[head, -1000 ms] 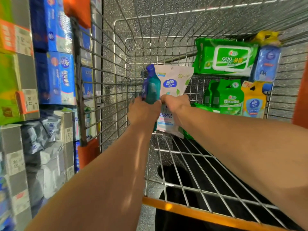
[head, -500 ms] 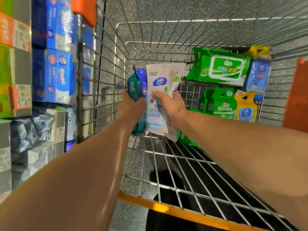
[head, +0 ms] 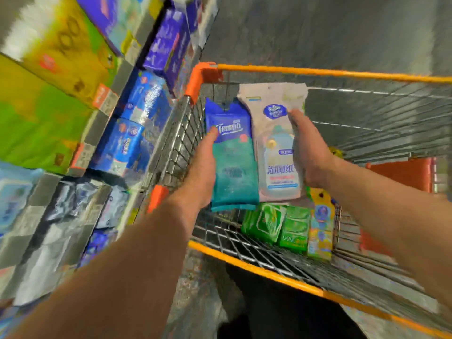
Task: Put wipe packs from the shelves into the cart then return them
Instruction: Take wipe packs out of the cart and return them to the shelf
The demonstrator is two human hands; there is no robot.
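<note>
Left hand (head: 204, 172): grasps the blue-teal pack (head: 232, 157) from its left edge, thumb laid on the front near the brand lettering, the other fingers hidden behind. Right hand (head: 309, 152): holds the white pack (head: 276, 140) by its right edge, fingertips on the front beside the round blue logo. The 2 packs are upright, side by side and edge to edge, at about 12 o'clock from the wrists, raised above the cart (head: 318, 72) basket near its orange-capped corner at 11 o'clock. Cart: wire mesh, orange rim; view is blurred. On the basket floor, at 6 o'clock below the held packs: 2 green packs (head: 278, 225), lying side by side, touching; a yellow-blue pack (head: 320, 231) just beside them at 3 o'clock, print unreadable. A small yellow item (head: 335, 150) shows past the right wrist at 3 o'clock; what it is cannot be told. Shelves (head: 102, 101) at 9 o'clock, just outside the cart's side: yellow and green boxes (head: 49, 81) at top, blue packs (head: 144, 99) next to the cart, grey-white bundles (head: 63, 216) lower down, price tags on the shelf edges.
</note>
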